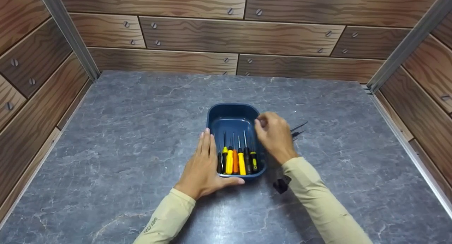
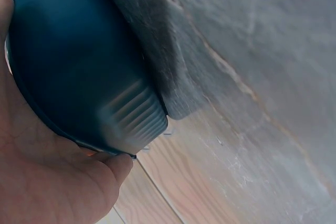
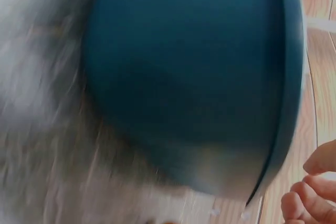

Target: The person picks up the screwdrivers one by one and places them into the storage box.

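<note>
A dark blue plastic bin (image 1: pixel 231 111) sits on the table. Inside, along its near end, several screwdrivers (image 1: pixel 229 162) lie side by side, with yellow, orange and black handles toward me and shafts pointing away. My left hand (image 1: pixel 201 162) rests against the bin's near left corner, its straight fingers along the left side and its thumb along the near rim. In the left wrist view the thumb tip touches the rim of the bin (image 2: pixel 73 61). My right hand (image 1: pixel 275 136) is by the right rim, fingers loosely bent. Beside the bin (image 3: pixel 194 77), its fingers (image 3: pixel 312 198) show nothing held.
Thin dark items (image 1: pixel 299 126) lie on the table just right of my right hand, partly hidden by it. A black device (image 1: pixel 281 185) shows beside the right sleeve. Wood-patterned walls (image 1: pixel 240 35) border the grey marbled table (image 1: pixel 141 106) at the back and both sides.
</note>
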The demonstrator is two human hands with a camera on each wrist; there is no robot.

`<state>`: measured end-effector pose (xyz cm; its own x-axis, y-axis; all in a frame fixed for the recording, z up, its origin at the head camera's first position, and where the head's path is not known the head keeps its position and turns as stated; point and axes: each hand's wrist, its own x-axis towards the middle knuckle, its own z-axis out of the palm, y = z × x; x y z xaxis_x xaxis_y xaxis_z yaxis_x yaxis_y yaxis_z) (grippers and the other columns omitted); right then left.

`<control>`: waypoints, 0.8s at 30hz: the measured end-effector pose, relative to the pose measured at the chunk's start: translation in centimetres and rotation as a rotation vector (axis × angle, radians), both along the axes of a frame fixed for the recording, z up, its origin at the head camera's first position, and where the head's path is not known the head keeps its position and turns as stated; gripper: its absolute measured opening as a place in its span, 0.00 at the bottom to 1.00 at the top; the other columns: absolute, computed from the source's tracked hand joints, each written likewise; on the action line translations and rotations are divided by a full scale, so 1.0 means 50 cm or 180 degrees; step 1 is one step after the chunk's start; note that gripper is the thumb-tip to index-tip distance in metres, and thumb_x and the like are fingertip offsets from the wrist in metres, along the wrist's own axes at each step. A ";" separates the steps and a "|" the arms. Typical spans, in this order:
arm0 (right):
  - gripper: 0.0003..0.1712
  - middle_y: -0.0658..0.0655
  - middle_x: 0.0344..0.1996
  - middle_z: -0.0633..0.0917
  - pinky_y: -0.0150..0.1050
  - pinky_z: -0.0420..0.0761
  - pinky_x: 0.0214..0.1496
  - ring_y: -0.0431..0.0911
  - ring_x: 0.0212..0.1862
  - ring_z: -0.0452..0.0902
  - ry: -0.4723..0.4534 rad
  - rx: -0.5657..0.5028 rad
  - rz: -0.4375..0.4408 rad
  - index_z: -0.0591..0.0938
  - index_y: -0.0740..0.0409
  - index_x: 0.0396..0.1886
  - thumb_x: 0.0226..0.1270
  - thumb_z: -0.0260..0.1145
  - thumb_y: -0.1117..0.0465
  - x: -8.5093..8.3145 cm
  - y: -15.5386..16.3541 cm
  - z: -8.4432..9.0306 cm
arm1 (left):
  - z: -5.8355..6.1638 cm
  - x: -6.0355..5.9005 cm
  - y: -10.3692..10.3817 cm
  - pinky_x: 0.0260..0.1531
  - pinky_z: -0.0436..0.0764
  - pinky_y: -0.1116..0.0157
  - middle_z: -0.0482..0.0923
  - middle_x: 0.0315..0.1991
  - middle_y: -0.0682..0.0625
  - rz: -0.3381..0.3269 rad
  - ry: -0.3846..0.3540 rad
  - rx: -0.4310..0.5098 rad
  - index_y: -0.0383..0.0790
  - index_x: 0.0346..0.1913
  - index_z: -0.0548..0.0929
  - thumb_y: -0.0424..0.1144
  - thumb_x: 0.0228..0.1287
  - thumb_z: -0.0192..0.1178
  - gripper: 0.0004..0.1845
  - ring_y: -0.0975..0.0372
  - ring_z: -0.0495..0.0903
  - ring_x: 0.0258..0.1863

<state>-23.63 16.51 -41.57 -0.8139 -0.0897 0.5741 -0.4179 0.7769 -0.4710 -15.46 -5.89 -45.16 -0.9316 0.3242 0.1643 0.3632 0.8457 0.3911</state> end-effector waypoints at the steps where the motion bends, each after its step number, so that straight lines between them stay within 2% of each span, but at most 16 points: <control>1: 0.04 0.59 0.27 0.86 0.50 0.81 0.35 0.53 0.30 0.81 0.0023 -0.0003 -0.0087 0.85 0.65 0.33 0.63 0.70 0.66 -0.002 0.010 -0.001 | 0.000 0.000 0.000 0.75 0.54 0.51 0.33 0.80 0.31 0.0002 -0.0019 0.0007 0.24 0.78 0.45 0.88 0.40 0.53 0.79 0.43 0.39 0.80; 5: 0.04 0.59 0.25 0.85 0.54 0.79 0.36 0.56 0.30 0.82 -0.0063 -0.0018 -0.0391 0.84 0.65 0.32 0.61 0.68 0.67 -0.006 0.050 -0.008 | 0.002 0.000 0.001 0.75 0.54 0.51 0.32 0.80 0.33 0.0019 -0.0090 0.0035 0.26 0.79 0.43 0.88 0.40 0.55 0.79 0.44 0.38 0.80; 10: 0.06 0.62 0.26 0.85 0.56 0.78 0.39 0.61 0.32 0.81 -0.0453 0.0039 -0.0715 0.83 0.66 0.33 0.61 0.66 0.65 -0.008 0.099 -0.025 | 0.004 0.001 0.001 0.75 0.53 0.51 0.31 0.80 0.33 0.0029 -0.0125 0.0032 0.27 0.79 0.43 0.87 0.41 0.56 0.79 0.44 0.37 0.80; 15: 0.09 0.66 0.28 0.85 0.60 0.77 0.41 0.66 0.35 0.81 -0.0790 0.0155 -0.1008 0.82 0.66 0.32 0.60 0.66 0.62 -0.006 0.136 -0.048 | 0.004 0.001 0.001 0.75 0.52 0.51 0.31 0.80 0.34 0.0041 -0.0142 -0.0005 0.27 0.79 0.43 0.89 0.40 0.53 0.79 0.45 0.36 0.80; 19: 0.10 0.67 0.31 0.87 0.61 0.77 0.42 0.68 0.38 0.82 -0.1057 0.0158 -0.1112 0.82 0.64 0.31 0.60 0.67 0.59 -0.003 0.153 -0.064 | 0.003 0.001 0.002 0.76 0.52 0.51 0.31 0.80 0.34 0.0036 -0.0134 0.0006 0.27 0.79 0.44 0.88 0.41 0.53 0.79 0.45 0.36 0.80; 24: 0.12 0.65 0.32 0.86 0.59 0.77 0.43 0.65 0.39 0.82 -0.1423 0.0196 -0.1087 0.81 0.62 0.30 0.61 0.68 0.56 0.003 0.158 -0.075 | 0.003 0.001 0.002 0.76 0.52 0.52 0.32 0.80 0.33 0.0037 -0.0118 -0.0011 0.26 0.79 0.44 0.89 0.40 0.52 0.79 0.45 0.37 0.80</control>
